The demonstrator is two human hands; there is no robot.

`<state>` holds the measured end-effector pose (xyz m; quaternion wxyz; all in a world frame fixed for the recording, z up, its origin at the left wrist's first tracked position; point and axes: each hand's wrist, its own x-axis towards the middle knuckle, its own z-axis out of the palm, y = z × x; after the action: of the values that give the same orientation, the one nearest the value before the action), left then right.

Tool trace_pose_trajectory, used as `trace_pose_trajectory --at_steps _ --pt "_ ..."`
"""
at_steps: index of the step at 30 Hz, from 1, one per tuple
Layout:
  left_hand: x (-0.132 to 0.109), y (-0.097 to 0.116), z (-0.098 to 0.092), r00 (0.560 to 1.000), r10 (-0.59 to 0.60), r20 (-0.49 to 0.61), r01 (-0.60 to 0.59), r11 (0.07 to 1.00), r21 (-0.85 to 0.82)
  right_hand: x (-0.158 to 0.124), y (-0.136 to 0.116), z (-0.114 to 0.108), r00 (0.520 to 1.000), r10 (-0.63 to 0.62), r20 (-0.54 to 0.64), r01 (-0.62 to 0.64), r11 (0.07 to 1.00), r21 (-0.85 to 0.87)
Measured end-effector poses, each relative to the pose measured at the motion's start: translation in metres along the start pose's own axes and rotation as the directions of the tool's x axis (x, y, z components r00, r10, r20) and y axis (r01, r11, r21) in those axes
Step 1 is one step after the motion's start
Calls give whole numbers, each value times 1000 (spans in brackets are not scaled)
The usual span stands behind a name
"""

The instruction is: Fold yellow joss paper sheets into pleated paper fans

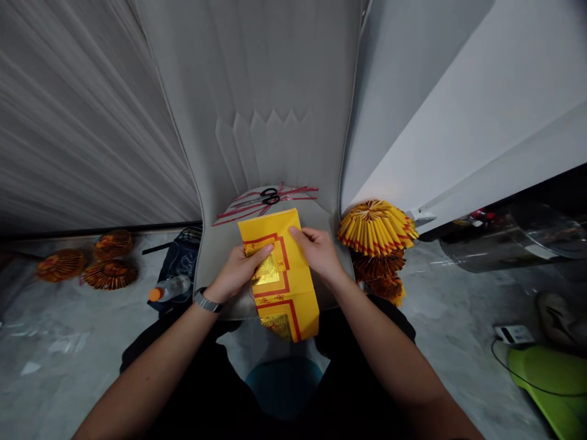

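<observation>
The left hand [243, 267] pinched the left side of the yellow paper [300, 275], its thumb lying across the front of the sheet over the gold panel and its fingers mostly hidden behind. The right hand [320, 249] was at the paper's upper right edge, thumb pressed to the front near the far right corner, fingers curled in at the side; how firmly they gripped could not be told. The paper thus lay between the two hands, touching both, with its far end rising beyond the left thumb and its longer, red-bordered part hanging toward the near side, below both hands.

The sheet was held over the near part of a grey chair [284, 79]. Farther off on the seat, beyond the paper and apart from both hands, lay black-handled scissors [269, 195] on red strips [238, 214]. To the right of the right hand, well apart from it, stood a pile of pleated yellow paper [376, 229]. On the left, a bottle with an orange cap [172, 288] lay beside the chair, and three pleated golden pieces [110, 274] sat farther left on the floor [82, 342].
</observation>
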<state>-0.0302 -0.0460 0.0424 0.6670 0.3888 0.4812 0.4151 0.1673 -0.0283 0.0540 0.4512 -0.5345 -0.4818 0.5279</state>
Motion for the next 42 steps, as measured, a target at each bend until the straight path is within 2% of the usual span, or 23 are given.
trace_pose_trajectory --at_steps 7,10,12,14,16,18,19,22,26,31,34,38,42 --pt "-2 0 0 1000 -6 16 6 1000 -17 -1 1 2 1000 8 9 -8 1000 8" --pt "-1 -2 2 1000 -3 -23 2 1000 -28 1 1 3 1000 10 15 -11 999 46" --pt "2 -3 2 997 23 -72 -25 999 -32 1 1 1 996 45 80 -53 993 101" --pt "5 -3 1 986 75 -146 -81 996 -33 -1 0 -2 960 136 244 -171 977 131" --pt "10 -2 -1 967 135 -214 -143 990 -22 -3 0 -5 880 241 410 -300 950 86" --pt "14 -1 -3 952 174 -251 -181 984 -4 -5 1 -8 829 307 468 -362 932 31" --pt "15 0 -3 949 185 -254 -190 982 5 -6 1 -10 827 321 462 -373 928 23" --pt "17 1 -3 947 206 -244 -207 978 25 -9 1 -14 845 324 425 -372 928 33" --pt "15 7 0 930 258 -260 -253 966 53 -13 -6 -19 827 296 479 -334 943 -7" --pt "10 27 4 891 366 -268 -357 930 82 -17 -14 -18 892 270 363 -296 955 17" --pt "9 35 5 869 415 -269 -401 910 108 -17 -19 -17 900 239 364 -264 964 19" --pt "11 37 6 852 442 -282 -427 897 116 -15 -22 -20 894 222 390 -210 975 -74" --pt "8 38 5 816 485 -314 -465 874 143 -13 -19 -19 918 187 349 -163 982 -96"
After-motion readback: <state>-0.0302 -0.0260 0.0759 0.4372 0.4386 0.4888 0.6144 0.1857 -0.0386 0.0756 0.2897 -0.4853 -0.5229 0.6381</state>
